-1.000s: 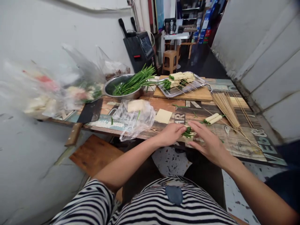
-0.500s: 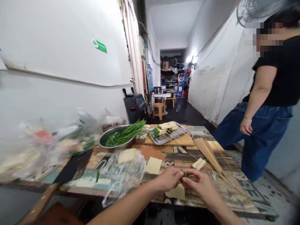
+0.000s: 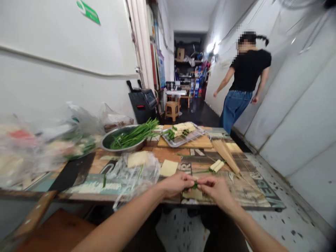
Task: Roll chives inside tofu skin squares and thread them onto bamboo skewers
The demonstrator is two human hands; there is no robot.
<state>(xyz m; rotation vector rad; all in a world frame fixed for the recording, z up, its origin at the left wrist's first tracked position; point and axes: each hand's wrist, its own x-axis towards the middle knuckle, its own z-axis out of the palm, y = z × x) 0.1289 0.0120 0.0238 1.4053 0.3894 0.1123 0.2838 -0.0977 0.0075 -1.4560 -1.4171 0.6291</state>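
Observation:
Near the table's front edge, my left hand (image 3: 176, 183) and my right hand (image 3: 214, 187) meet, fingertips pinched on a small bunch of chives (image 3: 195, 184). A pale yellow square of tofu skin (image 3: 193, 194) lies just beneath them. Another tofu skin square (image 3: 168, 168) is flat on the table beyond my left hand. Two short tofu skin rolls (image 3: 217, 166) with green ends rest beyond my right hand, beside a fan of bamboo skewers (image 3: 226, 155). Left of my hands, a stack of tofu skin (image 3: 138, 159) sits on a clear plastic bag (image 3: 151, 175).
A metal bowl (image 3: 105, 142) of long chives (image 3: 133, 135) stands at the back. Right of it, a metal tray (image 3: 175, 142) with skewered rolls sits on a wooden board (image 3: 204, 142). A cleaver (image 3: 73, 171) overhangs the front left edge. A person (image 3: 248, 75) walks beyond the table.
My view has tilted down and shifted right. The person in black has moved farther off along the right wall. Both hands keep their pinch on the chives.

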